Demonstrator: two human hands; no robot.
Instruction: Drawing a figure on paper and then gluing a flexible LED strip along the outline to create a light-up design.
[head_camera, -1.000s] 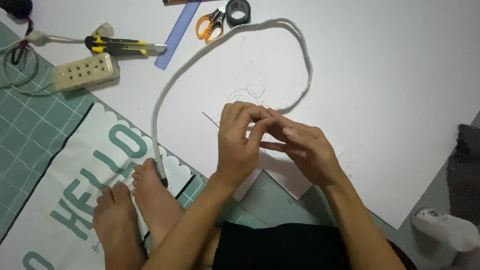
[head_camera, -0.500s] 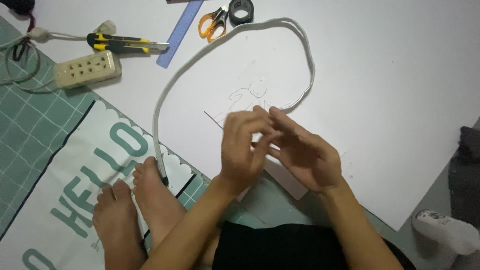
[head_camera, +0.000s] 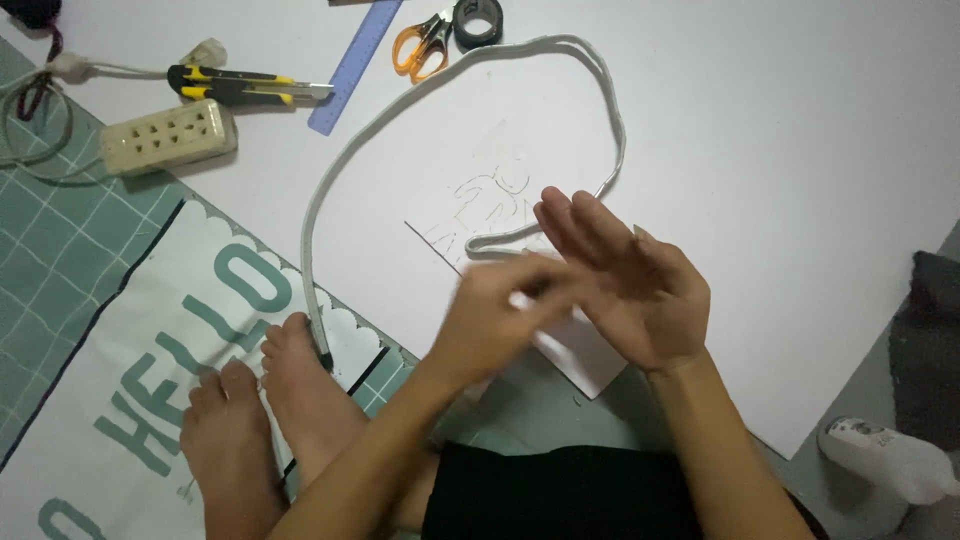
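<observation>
Both hands meet over the small white card (head_camera: 580, 352) with the pencil figure sketch (head_camera: 490, 200) near the white sheet's (head_camera: 780, 180) near edge, right hand (head_camera: 630, 290) spread flat, left hand (head_camera: 500, 325) blurred, grip unclear; white cord (head_camera: 400, 115) loops around the sketch, likely as outline.

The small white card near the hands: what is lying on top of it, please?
On the small white card a pencil figure sketch shows, and the white cord crosses it. The left hand and right hand cover its near part; anything there is hidden.
</observation>
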